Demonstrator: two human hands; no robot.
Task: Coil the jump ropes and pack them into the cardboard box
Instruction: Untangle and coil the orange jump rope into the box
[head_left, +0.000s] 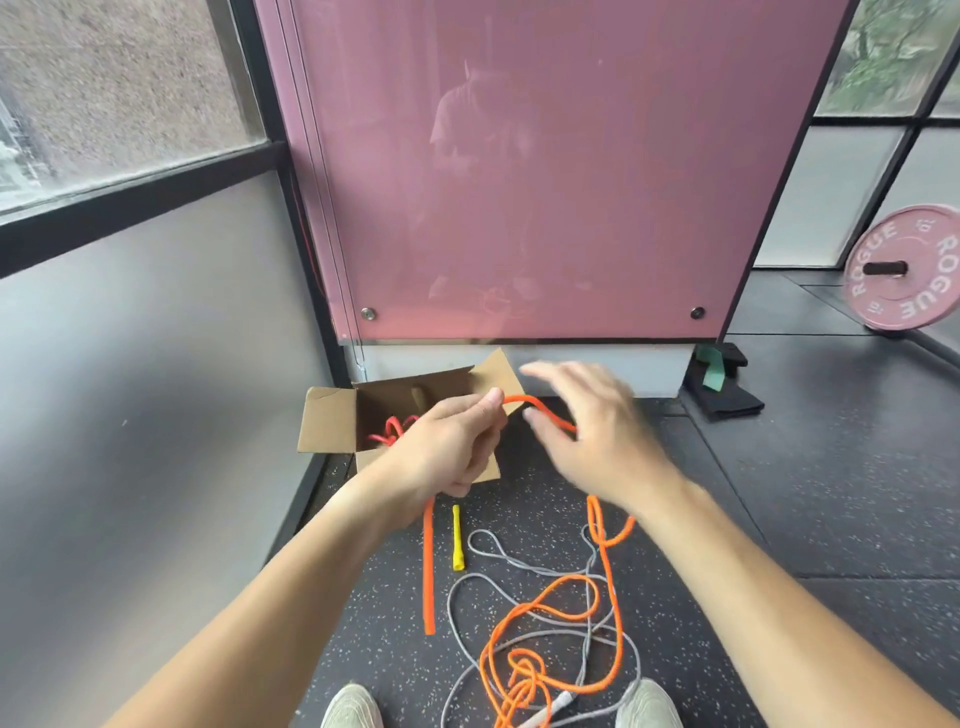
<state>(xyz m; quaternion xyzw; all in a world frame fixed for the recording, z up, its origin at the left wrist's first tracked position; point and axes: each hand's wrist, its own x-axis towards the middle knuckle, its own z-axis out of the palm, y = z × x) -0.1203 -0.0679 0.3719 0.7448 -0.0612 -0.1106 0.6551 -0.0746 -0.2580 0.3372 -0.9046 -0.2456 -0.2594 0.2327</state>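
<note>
The left hand (452, 447) pinches a thick orange jump rope (616, 623), which arcs to the blurred right hand (587, 431), its fingers spread wide. At ten o'clock of the left hand, an open brown cardboard box (330, 428) holds looped red rope (387, 434). Thin grey cord (519, 564) tangles at six o'clock.

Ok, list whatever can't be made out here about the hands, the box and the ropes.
- Right hand: motion-blurred in the head view, so whether it touches the orange rope cannot be told.
- Cardboard box: the left hand, pinching the orange rope, covers much of the inside; only part of a red rope shows.
- The orange tangle and the grey rope: cut off by the bottom edge.
</note>
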